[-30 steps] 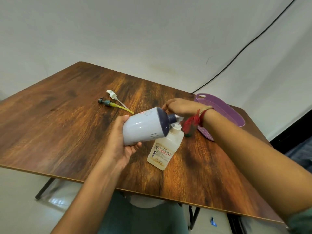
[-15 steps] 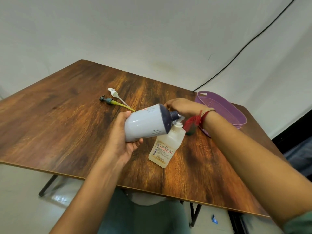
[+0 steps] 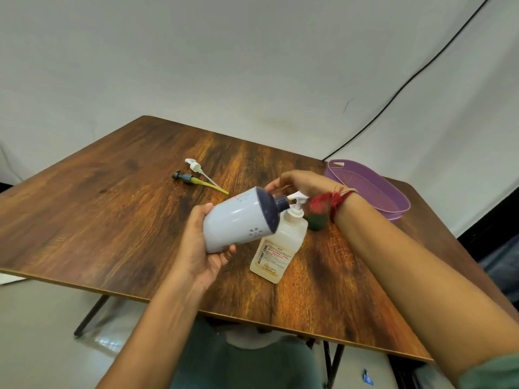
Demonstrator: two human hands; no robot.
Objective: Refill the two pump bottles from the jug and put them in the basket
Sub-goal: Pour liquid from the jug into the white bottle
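my right wrist: red and tan thread band (image 3: 341, 195), frayed ends, red-green tassel (image 3: 317, 214) | my right upper arm: dull green sleeve (image 3: 497, 372) | forearms: bare | lap: grey-green cloth (image 3: 238, 366)

The wooden table (image 3: 112, 220) in front of me stands on dark metal legs (image 3: 90, 315) over a pale floor (image 3: 42, 346), where a small blue scrap (image 3: 367, 378) lies. Behind it, a black cable (image 3: 421, 71) runs slantwise down the white wall (image 3: 196, 66) to the table's far edge.
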